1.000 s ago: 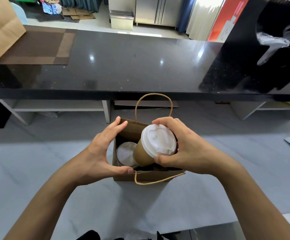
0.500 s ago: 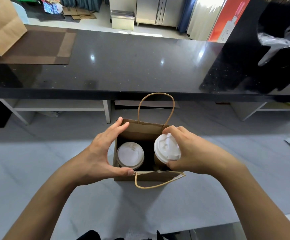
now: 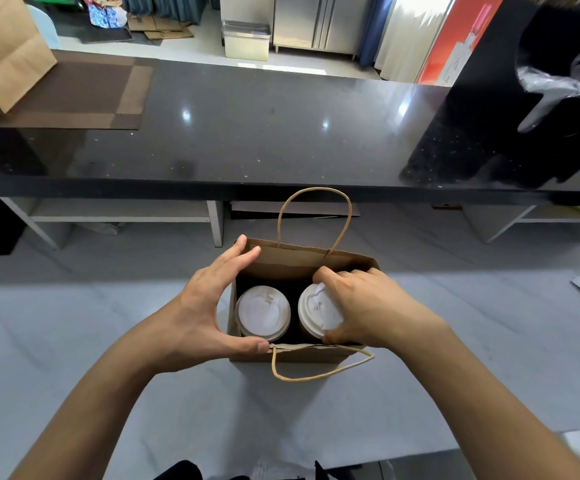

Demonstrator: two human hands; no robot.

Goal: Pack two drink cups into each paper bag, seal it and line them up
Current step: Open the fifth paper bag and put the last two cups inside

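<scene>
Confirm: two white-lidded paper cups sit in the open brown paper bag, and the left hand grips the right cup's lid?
Wrong hand. The head view shows the right hand gripping the right white-lidded cup; the left hand holds the open brown paper bag beside the left cup.

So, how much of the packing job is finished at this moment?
Done: one lidded cup stands inside the open paper bag. In hand: the right hand grips the second cup, lowered into the bag beside the first, while the left hand holds the bag's left side. Left: release the cup, seal this bag, line it up. Another brown bag stands on the dark counter.
</scene>
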